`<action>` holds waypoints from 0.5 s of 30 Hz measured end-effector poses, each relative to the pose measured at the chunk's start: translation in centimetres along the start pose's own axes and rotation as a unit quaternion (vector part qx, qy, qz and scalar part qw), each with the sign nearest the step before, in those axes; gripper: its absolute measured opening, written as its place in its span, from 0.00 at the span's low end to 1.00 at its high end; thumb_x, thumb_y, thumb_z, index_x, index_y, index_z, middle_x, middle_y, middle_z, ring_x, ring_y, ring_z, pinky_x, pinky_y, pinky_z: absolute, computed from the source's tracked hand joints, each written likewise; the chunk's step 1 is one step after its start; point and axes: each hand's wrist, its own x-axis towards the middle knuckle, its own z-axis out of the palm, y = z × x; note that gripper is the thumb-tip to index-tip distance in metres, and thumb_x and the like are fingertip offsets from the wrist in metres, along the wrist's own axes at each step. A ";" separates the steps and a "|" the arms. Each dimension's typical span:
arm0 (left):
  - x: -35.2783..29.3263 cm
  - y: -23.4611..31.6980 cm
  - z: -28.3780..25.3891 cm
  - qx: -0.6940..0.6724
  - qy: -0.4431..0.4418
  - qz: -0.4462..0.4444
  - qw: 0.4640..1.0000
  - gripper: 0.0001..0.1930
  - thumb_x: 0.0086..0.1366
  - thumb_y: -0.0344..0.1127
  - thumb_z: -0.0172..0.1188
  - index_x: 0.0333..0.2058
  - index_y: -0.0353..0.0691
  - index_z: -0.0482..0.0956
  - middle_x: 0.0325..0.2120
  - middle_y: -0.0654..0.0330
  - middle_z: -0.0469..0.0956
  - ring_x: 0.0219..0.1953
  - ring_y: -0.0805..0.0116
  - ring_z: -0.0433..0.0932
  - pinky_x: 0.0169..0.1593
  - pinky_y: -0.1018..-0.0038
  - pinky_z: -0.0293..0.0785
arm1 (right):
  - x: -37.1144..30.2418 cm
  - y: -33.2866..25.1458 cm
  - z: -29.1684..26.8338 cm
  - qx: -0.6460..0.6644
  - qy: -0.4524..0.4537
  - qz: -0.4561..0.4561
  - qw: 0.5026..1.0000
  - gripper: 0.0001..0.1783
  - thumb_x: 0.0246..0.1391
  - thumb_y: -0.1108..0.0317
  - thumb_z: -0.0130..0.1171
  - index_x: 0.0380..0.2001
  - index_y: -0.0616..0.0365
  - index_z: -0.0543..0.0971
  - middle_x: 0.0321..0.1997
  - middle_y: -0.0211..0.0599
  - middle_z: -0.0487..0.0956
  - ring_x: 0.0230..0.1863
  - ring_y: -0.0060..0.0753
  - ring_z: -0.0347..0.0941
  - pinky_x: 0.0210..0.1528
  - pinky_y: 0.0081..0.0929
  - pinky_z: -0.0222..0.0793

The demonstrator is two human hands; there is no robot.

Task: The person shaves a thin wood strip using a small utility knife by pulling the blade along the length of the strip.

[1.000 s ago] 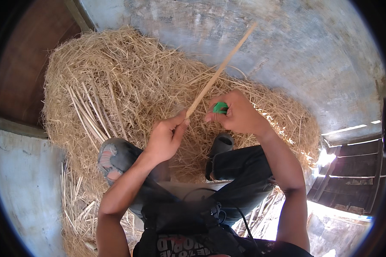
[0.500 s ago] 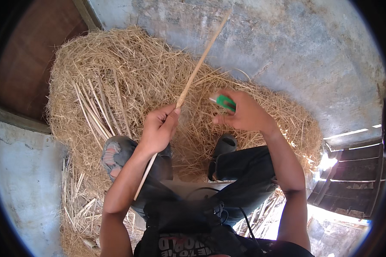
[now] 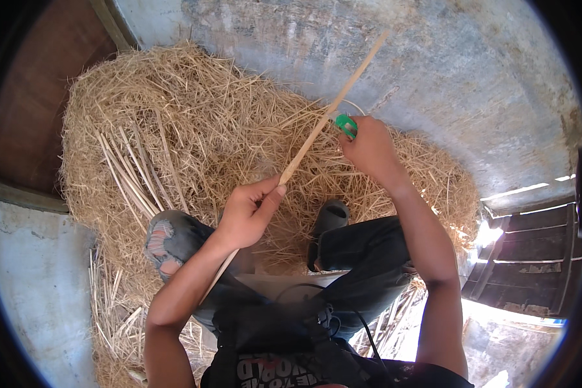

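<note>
My left hand [image 3: 249,210] is closed around a long, pale bamboo strip [image 3: 313,134], thumb lying along it. The strip slants up and right past the hand, and its thinner lower end runs back beside my left forearm. In my closed right hand [image 3: 374,147] is a green utility knife [image 3: 346,125]. Its blade end is at the right edge of the strip, well above my left hand; whether it touches cannot be made out.
Straw and shavings [image 3: 194,90] are heaped ahead of me against a stained wall [image 3: 446,71]. Several thin strips [image 3: 136,174] lean beside my left knee [image 3: 168,239]. A dark slipper [image 3: 332,216] is on my foot. Slatted boards [image 3: 527,255] stand at the right.
My right hand with the knife has moved up toward the strip, its blade end now beside it. My left hand has shifted slightly right and down, and the strip leans further right.
</note>
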 end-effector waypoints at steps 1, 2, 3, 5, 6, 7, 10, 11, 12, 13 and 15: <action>0.0 0.0 0.0 0.014 0.008 0.005 1.000 0.17 0.78 0.36 0.56 0.58 0.33 0.80 0.18 0.72 0.65 0.23 0.84 0.61 0.27 0.79 0.61 | 0.0 0.0 0.1 -0.016 -0.009 -0.002 1.000 0.13 0.56 0.66 0.62 0.38 0.67 0.83 0.31 0.57 0.83 0.37 0.58 0.83 0.43 0.50 0.78; -0.1 0.0 0.1 0.028 0.016 0.009 0.999 0.17 0.77 0.36 0.57 0.58 0.33 0.80 0.19 0.71 0.66 0.24 0.84 0.61 0.27 0.79 0.62 | 0.1 0.0 0.3 -0.031 -0.018 -0.003 0.999 0.13 0.56 0.66 0.62 0.38 0.67 0.83 0.31 0.57 0.83 0.38 0.59 0.83 0.44 0.50 0.78; -0.1 0.0 0.0 0.042 0.025 0.013 0.999 0.17 0.77 0.36 0.57 0.57 0.33 0.80 0.19 0.70 0.66 0.24 0.83 0.61 0.28 0.78 0.63 | 0.2 0.1 0.5 -0.046 -0.027 -0.005 0.999 0.14 0.56 0.66 0.62 0.39 0.67 0.83 0.32 0.58 0.83 0.38 0.59 0.83 0.44 0.50 0.78; -0.1 0.0 -0.1 0.057 0.036 0.017 0.998 0.17 0.77 0.36 0.58 0.58 0.34 0.80 0.19 0.69 0.68 0.24 0.83 0.63 0.28 0.78 0.64 | -0.7 0.6 3.0 -0.024 -0.023 -0.095 0.995 0.12 0.54 0.67 0.63 0.33 0.69 0.82 0.25 0.57 0.80 0.29 0.58 0.81 0.36 0.48 0.76; -0.2 0.0 -0.3 0.065 0.042 0.019 0.997 0.17 0.76 0.36 0.58 0.58 0.34 0.80 0.20 0.68 0.69 0.24 0.83 0.63 0.29 0.78 0.65 | -1.2 0.5 4.0 -0.012 -0.022 -0.139 0.990 0.11 0.53 0.68 0.64 0.30 0.69 0.82 0.21 0.57 0.78 0.25 0.57 0.79 0.32 0.47 0.75; -0.1 -0.1 -0.5 0.066 0.046 0.015 0.997 0.18 0.76 0.37 0.59 0.58 0.34 0.80 0.20 0.68 0.69 0.25 0.83 0.63 0.29 0.78 0.65 | -1.8 -0.3 4.6 -0.007 -0.028 -0.146 0.989 0.11 0.54 0.68 0.64 0.30 0.69 0.81 0.21 0.57 0.78 0.25 0.57 0.80 0.33 0.47 0.75; -0.2 0.0 -0.8 0.073 0.056 0.017 0.996 0.17 0.76 0.36 0.58 0.58 0.34 0.80 0.20 0.69 0.68 0.24 0.84 0.63 0.28 0.78 0.64 | -1.9 -1.5 5.0 -0.001 -0.014 -0.124 0.992 0.12 0.54 0.68 0.64 0.29 0.69 0.80 0.22 0.58 0.79 0.26 0.58 0.80 0.34 0.49 0.75; -0.4 0.2 -0.8 0.078 0.057 0.025 0.995 0.17 0.77 0.35 0.57 0.58 0.34 0.80 0.20 0.72 0.67 0.24 0.85 0.62 0.28 0.80 0.61 | -0.5 -0.8 4.4 -0.005 0.013 -0.088 0.996 0.12 0.54 0.68 0.63 0.29 0.69 0.80 0.23 0.59 0.79 0.27 0.59 0.80 0.36 0.49 0.75; -0.4 0.4 -0.6 0.081 0.059 0.035 0.994 0.16 0.77 0.35 0.56 0.58 0.33 0.80 0.21 0.74 0.66 0.24 0.86 0.60 0.27 0.81 0.59 | 0.4 -0.4 3.9 -0.012 0.040 -0.053 0.998 0.12 0.54 0.68 0.63 0.28 0.69 0.80 0.24 0.60 0.80 0.28 0.60 0.80 0.37 0.50 0.76; -0.4 0.4 -0.5 0.068 0.057 0.037 0.995 0.17 0.77 0.34 0.56 0.58 0.33 0.80 0.21 0.74 0.66 0.24 0.86 0.61 0.27 0.80 0.60 | 0.4 -1.1 2.7 -0.001 0.002 -0.014 1.000 0.11 0.55 0.68 0.63 0.31 0.68 0.81 0.28 0.59 0.81 0.32 0.58 0.81 0.40 0.51 0.76; -0.5 0.1 -0.2 0.044 0.054 0.040 0.997 0.17 0.77 0.34 0.56 0.60 0.34 0.79 0.21 0.74 0.66 0.25 0.86 0.61 0.28 0.80 0.60 | 0.2 -2.6 0.3 0.021 -0.074 0.064 0.995 0.10 0.57 0.68 0.61 0.36 0.66 0.83 0.37 0.58 0.82 0.41 0.55 0.82 0.46 0.52 0.77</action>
